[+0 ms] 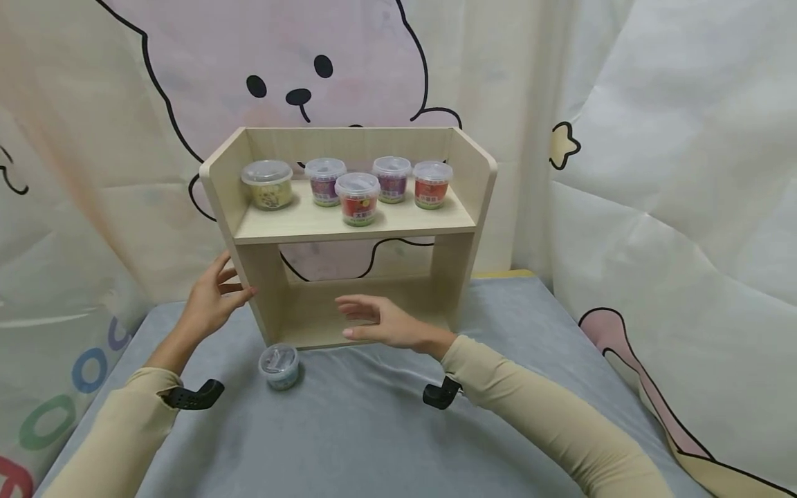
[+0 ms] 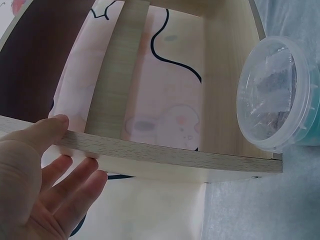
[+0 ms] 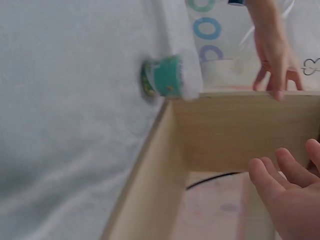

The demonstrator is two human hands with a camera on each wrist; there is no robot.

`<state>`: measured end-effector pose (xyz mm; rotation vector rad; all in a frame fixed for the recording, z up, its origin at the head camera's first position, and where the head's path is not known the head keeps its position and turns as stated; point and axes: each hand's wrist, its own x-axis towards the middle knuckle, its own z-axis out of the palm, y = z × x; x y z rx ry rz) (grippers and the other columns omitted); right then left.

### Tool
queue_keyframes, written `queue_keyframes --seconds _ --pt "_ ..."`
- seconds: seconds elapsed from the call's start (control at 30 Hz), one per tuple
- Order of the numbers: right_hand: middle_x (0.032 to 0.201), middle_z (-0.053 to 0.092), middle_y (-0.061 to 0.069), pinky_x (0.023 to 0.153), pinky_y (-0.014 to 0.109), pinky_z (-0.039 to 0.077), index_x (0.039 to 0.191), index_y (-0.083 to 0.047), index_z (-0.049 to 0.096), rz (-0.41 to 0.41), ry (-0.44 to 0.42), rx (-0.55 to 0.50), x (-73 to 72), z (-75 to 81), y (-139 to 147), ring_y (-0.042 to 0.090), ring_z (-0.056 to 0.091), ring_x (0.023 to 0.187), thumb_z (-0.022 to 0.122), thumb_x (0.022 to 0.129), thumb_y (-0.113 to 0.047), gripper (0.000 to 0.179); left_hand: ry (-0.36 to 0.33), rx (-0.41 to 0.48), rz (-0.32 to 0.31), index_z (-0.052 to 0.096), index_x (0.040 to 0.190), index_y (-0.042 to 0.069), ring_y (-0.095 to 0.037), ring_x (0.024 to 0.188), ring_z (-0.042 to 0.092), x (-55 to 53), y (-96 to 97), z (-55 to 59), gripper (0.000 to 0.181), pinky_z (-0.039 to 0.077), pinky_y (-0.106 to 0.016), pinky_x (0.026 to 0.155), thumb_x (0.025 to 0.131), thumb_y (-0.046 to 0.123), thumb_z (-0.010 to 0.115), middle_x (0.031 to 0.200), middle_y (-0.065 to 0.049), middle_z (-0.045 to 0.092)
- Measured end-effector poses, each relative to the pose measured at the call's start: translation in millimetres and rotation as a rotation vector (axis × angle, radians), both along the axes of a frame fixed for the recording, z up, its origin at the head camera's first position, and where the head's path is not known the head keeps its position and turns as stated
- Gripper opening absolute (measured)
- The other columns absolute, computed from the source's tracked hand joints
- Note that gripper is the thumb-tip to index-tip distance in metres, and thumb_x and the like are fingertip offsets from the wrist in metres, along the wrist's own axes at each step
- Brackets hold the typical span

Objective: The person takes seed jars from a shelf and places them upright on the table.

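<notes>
A small two-tier wooden shelf (image 1: 355, 235) stands on the table. My left hand (image 1: 212, 297) holds its left side panel, thumb at the front edge and fingers on the outer face, as the left wrist view also shows. My right hand (image 1: 386, 323) is held up in front of the lower compartment, fingers loosely extended, nothing in it. On the table by the shelf's front left corner sits a lidded plastic tub (image 1: 279, 366); its side looks teal in the right wrist view.
On the upper board stand a wider tub with yellowish contents (image 1: 269, 185), purple-labelled tubs (image 1: 325, 182) and red-labelled tubs (image 1: 358, 200), all with clear lids. A blue-grey cloth (image 1: 349, 443) covers the table. Printed curtains (image 1: 498, 83) hang behind and at both sides.
</notes>
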<state>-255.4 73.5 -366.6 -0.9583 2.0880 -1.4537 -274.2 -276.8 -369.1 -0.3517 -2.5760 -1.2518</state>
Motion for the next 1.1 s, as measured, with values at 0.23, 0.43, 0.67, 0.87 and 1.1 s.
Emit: queue_keyframes --seconds 0.23,0.43,0.67,0.87,1.1 --pt "0.156 0.045 0.019 0.117 0.048 0.043 0.154 -0.005 0.039 -0.024 0.044 -0.046 -3.1 32.5 21.0 0.033 0.044 0.146 0.061 0.098 -0.006 0.060 0.010 -0.008 -0.006 0.015 0.164 0.024 -0.057 0.114 0.062 1.2 0.1 1.4 0.089 0.058 -0.063 0.085 0.095 0.011 0.069 0.154 -0.035 0.038" --pt "0.153 0.048 0.020 0.112 0.040 0.049 0.151 -0.002 0.041 -0.087 0.089 -0.113 -10.5 56.6 34.8 0.035 0.046 0.143 0.059 0.097 -0.002 0.057 0.015 -0.001 0.008 0.014 0.164 0.022 -0.057 0.111 0.063 1.5 -0.7 0.3 0.090 0.062 -0.054 0.080 0.095 0.010 0.070 0.149 -0.038 0.043" --pt "0.154 0.046 0.021 0.115 0.043 0.046 0.152 -0.002 0.039 -0.132 0.094 -0.192 -17.5 82.6 46.1 0.036 0.044 0.144 0.053 0.100 -0.006 0.054 0.040 -0.008 0.006 0.015 0.163 0.023 -0.058 0.111 0.063 1.6 2.6 1.7 0.090 0.058 -0.063 0.084 0.094 0.009 0.070 0.150 -0.037 0.042" --pt "0.156 0.041 0.025 0.119 0.048 0.039 0.154 -0.001 0.034 -0.164 0.074 -0.266 -26.6 105.7 50.6 0.042 0.040 0.146 0.047 0.103 -0.008 0.052 0.044 -0.020 0.011 0.016 0.163 0.023 -0.057 0.113 0.063 1.6 2.7 1.7 0.088 0.057 -0.065 0.086 0.094 0.008 0.069 0.154 -0.033 0.040" --pt "0.155 0.042 0.025 0.118 0.049 0.041 0.150 0.001 0.038 -0.268 0.092 -0.294 -37.0 126.7 50.0 0.039 0.045 0.143 0.048 0.103 -0.009 0.050 0.050 -0.016 0.005 0.016 0.163 0.023 -0.058 0.112 0.063 1.8 2.7 1.3 0.087 0.056 -0.067 0.087 0.095 0.009 0.068 0.154 -0.034 0.040"
